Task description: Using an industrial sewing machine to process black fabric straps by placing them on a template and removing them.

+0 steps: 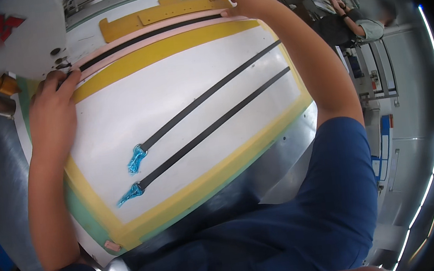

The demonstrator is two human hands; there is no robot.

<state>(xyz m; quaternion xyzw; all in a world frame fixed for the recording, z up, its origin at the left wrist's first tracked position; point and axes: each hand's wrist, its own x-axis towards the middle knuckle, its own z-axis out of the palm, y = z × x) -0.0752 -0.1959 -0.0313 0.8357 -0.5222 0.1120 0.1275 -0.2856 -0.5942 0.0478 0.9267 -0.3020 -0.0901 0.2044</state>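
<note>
A long black strap (148, 38) lies stretched along a pink strip (184, 29) at the far side of the white work board (218, 151). My left hand (55, 102) has its fingers closed on the strap's left end. At the other end, my right hand (253, 2) presses its thumb onto the strap, its other fingers bent beside a tan template (162, 15). Nearer to me, two more black straps lie slanted and parallel, an upper strap (207, 97) and a lower strap (216, 125). Each has a ring and a blue plastic wrap (136, 160) at its left end.
A yellow band (166, 52) runs just below the pink strip. Yellow tape (197, 198) borders the board over a green edge. A white machine housing (16, 37) stands at the far left. Another person (369, 27) works at a bench to the right.
</note>
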